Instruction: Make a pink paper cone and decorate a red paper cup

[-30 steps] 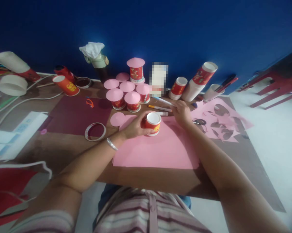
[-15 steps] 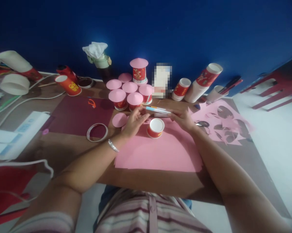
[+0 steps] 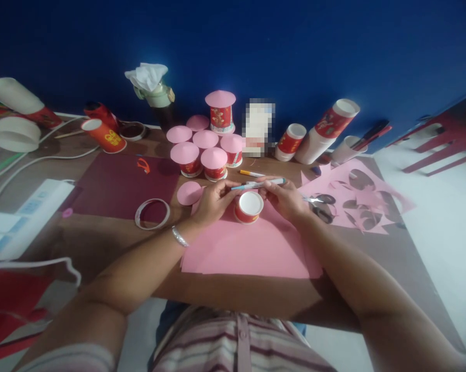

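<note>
Both hands hold one light blue marker pen (image 3: 258,184) level above an upside-down red paper cup (image 3: 248,206). My left hand (image 3: 213,201) pinches the pen's left end, and my right hand (image 3: 284,199) grips its right part. The cup stands on a pink paper sheet (image 3: 252,248) that lies on the brown table (image 3: 101,243). A silver bracelet circles my left wrist.
Several red cups with pink paper caps (image 3: 204,150) stand behind the pen. A pink paper disc (image 3: 188,192), a tape ring (image 3: 152,213), an orange-tipped pen (image 3: 252,173), scissors (image 3: 321,205) on pink paper scraps (image 3: 357,199), and stacked cups (image 3: 326,129) surround the sheet. A dark red sheet (image 3: 120,186) lies left.
My left hand let go of the red cup and rose to the pen. My right hand lifted the pen off the table, and both hands brought it over the cup.
</note>
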Demonstrator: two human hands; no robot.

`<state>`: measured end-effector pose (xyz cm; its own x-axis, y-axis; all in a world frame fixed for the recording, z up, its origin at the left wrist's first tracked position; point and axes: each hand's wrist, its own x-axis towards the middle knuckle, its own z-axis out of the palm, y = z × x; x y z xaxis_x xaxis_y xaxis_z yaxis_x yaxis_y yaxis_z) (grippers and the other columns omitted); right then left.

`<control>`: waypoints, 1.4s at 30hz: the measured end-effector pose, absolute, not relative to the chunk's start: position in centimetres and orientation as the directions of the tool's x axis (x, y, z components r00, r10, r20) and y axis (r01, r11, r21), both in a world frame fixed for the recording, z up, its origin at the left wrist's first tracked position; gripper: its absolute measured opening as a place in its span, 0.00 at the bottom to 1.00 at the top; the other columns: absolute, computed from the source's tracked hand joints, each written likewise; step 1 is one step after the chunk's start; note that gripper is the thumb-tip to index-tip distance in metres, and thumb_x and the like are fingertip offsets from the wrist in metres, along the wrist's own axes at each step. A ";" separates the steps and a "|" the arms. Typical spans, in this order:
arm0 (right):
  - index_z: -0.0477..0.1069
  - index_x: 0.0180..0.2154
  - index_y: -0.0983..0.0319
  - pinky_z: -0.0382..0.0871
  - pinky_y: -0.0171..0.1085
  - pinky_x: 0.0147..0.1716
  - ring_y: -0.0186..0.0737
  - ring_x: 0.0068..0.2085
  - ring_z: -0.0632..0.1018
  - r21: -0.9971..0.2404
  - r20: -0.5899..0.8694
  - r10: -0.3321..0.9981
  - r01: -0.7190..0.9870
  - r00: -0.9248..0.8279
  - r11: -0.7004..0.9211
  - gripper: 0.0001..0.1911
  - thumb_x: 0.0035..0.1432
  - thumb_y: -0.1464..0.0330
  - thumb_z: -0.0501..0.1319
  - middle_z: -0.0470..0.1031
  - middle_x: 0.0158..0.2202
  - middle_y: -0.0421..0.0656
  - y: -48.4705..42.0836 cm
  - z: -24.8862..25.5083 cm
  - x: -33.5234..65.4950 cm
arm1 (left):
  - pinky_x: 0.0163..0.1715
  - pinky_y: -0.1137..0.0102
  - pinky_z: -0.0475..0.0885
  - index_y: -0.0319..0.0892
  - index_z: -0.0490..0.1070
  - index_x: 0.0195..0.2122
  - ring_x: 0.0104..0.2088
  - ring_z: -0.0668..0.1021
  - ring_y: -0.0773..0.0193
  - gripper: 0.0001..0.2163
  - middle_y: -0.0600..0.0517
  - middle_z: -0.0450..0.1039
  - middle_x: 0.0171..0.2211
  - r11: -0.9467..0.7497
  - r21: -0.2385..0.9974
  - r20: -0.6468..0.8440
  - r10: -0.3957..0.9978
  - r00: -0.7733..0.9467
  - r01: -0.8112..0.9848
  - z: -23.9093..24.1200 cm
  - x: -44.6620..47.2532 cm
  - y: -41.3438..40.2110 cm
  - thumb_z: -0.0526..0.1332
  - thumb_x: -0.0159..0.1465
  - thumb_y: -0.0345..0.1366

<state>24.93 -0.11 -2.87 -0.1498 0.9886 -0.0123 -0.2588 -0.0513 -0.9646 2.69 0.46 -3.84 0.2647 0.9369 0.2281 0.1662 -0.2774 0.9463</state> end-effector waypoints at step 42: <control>0.78 0.49 0.57 0.75 0.43 0.38 0.48 0.40 0.78 -0.247 0.536 0.789 0.838 -0.301 0.487 0.12 0.69 0.70 0.58 0.80 0.36 0.47 1.1 -4.9 28.0 | 0.60 0.53 0.75 0.44 0.67 0.61 0.60 0.76 0.48 0.27 0.42 0.71 0.61 -0.588 0.654 0.206 0.744 0.635 0.477 -1.5 1.2 0.9 0.64 0.59 0.25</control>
